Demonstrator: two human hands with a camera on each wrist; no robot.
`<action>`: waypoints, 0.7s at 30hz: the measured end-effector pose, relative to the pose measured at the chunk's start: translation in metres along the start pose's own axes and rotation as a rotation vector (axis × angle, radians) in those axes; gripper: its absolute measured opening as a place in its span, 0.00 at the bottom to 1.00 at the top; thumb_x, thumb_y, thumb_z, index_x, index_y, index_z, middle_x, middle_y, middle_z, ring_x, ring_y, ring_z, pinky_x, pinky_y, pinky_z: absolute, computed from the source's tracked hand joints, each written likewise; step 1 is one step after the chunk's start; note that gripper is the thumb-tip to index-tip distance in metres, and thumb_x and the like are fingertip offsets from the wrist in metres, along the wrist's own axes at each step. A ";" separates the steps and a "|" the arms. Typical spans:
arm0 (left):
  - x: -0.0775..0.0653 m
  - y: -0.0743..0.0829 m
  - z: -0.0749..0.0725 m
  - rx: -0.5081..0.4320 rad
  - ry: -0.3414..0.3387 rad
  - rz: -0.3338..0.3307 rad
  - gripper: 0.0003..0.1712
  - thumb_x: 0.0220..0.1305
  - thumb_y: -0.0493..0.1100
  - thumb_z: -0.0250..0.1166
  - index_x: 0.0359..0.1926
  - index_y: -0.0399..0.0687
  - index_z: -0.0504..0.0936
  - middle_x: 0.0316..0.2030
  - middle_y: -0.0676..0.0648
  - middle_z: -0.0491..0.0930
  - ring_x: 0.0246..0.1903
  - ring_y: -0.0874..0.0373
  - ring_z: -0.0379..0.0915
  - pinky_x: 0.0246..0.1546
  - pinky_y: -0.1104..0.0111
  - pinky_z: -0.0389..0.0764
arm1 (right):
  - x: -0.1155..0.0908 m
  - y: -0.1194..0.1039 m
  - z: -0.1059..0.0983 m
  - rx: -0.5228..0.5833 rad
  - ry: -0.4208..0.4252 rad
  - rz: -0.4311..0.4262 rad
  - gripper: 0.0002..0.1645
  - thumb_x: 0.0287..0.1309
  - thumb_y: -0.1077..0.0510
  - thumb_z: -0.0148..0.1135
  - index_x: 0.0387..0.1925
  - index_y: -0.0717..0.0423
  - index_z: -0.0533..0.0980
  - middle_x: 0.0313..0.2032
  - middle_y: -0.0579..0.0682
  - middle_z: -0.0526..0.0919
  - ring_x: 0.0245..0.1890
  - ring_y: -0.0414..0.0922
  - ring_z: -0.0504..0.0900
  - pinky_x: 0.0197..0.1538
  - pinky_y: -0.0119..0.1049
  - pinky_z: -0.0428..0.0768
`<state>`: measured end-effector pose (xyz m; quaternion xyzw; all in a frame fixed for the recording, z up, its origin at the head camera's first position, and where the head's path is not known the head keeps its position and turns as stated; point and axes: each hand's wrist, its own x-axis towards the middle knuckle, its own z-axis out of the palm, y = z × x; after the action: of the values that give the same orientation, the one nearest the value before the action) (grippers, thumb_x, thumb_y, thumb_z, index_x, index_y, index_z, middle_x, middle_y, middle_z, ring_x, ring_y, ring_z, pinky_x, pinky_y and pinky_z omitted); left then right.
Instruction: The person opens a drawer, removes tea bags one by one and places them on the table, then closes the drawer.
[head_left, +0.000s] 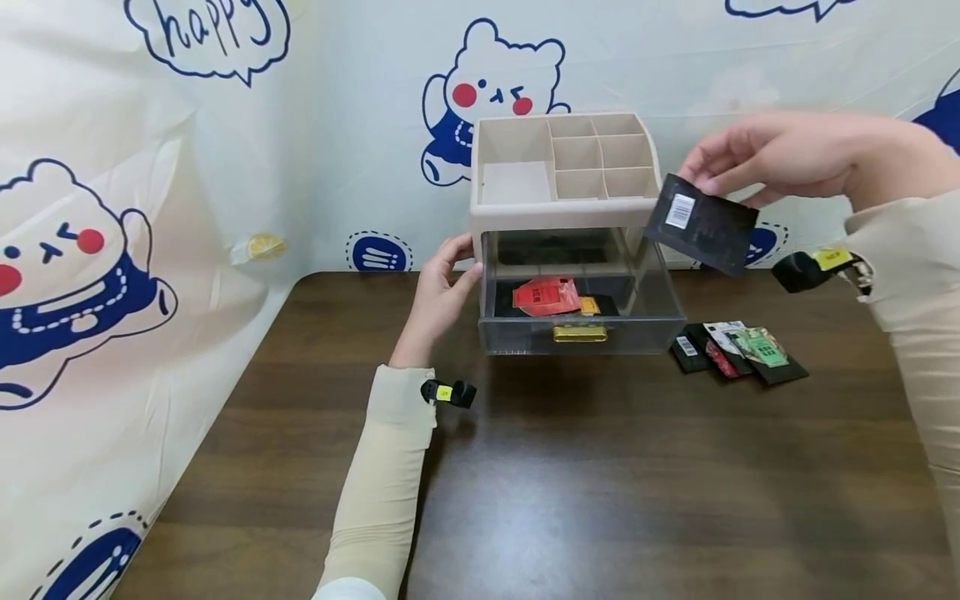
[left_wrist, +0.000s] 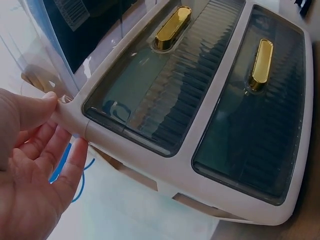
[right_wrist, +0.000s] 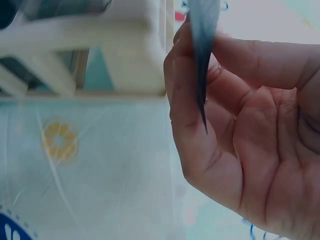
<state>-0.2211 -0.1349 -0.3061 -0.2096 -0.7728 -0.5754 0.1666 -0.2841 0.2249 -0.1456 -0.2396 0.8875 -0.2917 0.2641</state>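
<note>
A beige desktop organizer (head_left: 562, 216) stands at the back of the table, its clear top drawer (head_left: 517, 337) pulled out. Inside the drawer lie a red packet (head_left: 546, 297) and darker packets, partly hidden. My left hand (head_left: 437, 302) holds the organizer's left side; in the left wrist view its thumb (left_wrist: 42, 106) presses the front edge, with fingers along the side. Up at the organizer's right, my right hand (head_left: 795, 158) pinches a flat black packet (head_left: 712, 227) with a white barcode label. That packet appears edge-on between thumb and fingers in the right wrist view.
Several small flat packets (head_left: 761, 348), black, red and green, lie overlapping on the table right of the drawer. Two lower drawers with gold handles (left_wrist: 261, 65) are closed. Divided compartments (head_left: 600, 154) top the organizer. A printed cloth (head_left: 360, 125) hangs behind.
</note>
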 end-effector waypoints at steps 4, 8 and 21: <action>0.000 0.001 0.000 0.005 0.002 -0.002 0.22 0.63 0.31 0.55 0.58 0.32 0.67 0.50 0.35 0.70 0.51 0.52 0.66 0.48 0.54 0.75 | -0.009 0.025 -0.005 0.069 -0.003 0.014 0.15 0.68 0.60 0.45 0.54 0.60 0.67 0.44 0.54 0.76 0.42 0.51 0.74 0.44 0.44 0.78; 0.000 0.000 0.000 -0.007 0.002 0.018 0.21 0.63 0.30 0.55 0.57 0.30 0.67 0.50 0.33 0.70 0.50 0.50 0.67 0.46 0.52 0.75 | -0.014 0.050 -0.007 0.115 0.016 0.049 0.15 0.67 0.60 0.47 0.53 0.59 0.67 0.44 0.50 0.76 0.42 0.49 0.75 0.42 0.44 0.78; 0.000 -0.002 0.001 -0.013 0.001 0.010 0.21 0.64 0.32 0.56 0.57 0.31 0.67 0.50 0.35 0.70 0.50 0.52 0.66 0.47 0.53 0.75 | -0.030 0.161 0.004 0.461 0.018 0.091 0.17 0.69 0.61 0.41 0.46 0.38 0.72 0.41 0.37 0.78 0.42 0.38 0.75 0.40 0.38 0.76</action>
<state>-0.2224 -0.1347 -0.3080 -0.2143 -0.7679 -0.5796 0.1686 -0.3028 0.3552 -0.2426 -0.1300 0.8097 -0.4766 0.3169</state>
